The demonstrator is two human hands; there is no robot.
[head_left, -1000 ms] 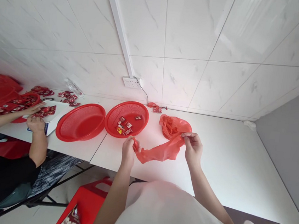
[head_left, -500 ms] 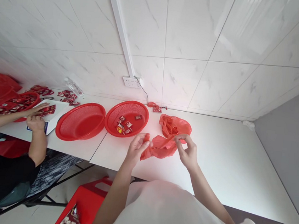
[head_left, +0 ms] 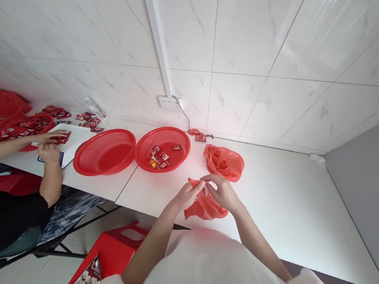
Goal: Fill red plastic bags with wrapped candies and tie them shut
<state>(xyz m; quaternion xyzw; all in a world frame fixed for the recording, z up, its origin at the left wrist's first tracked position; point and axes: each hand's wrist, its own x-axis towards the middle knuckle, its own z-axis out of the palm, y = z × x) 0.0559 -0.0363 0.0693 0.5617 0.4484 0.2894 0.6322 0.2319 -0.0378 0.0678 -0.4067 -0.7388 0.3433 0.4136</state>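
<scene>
A thin red plastic bag (head_left: 208, 207) hangs bunched between my hands at the table's front edge. My left hand (head_left: 185, 196) pinches its top edge at the left. Close beside it, my right hand (head_left: 221, 191) has its fingertips closed on the same top edge, nearly meeting the left thumb. Just behind lies a second red plastic bag (head_left: 224, 163), crumpled on the white table. To the left, a red plastic basket (head_left: 141, 150) holds several small wrapped packets (head_left: 165, 156).
An empty-looking red basket (head_left: 82, 162) stands further left, by a white scale (head_left: 78, 137) where a co-worker's hands (head_left: 49, 150) handle red packets. A socket strip (head_left: 169, 103) with a cable is on the wall. A red stool (head_left: 114, 247) stands below.
My hands have come together and nearer to me, drawing the bag away from the crumpled one behind. My right hand has moved left toward my left hand.
</scene>
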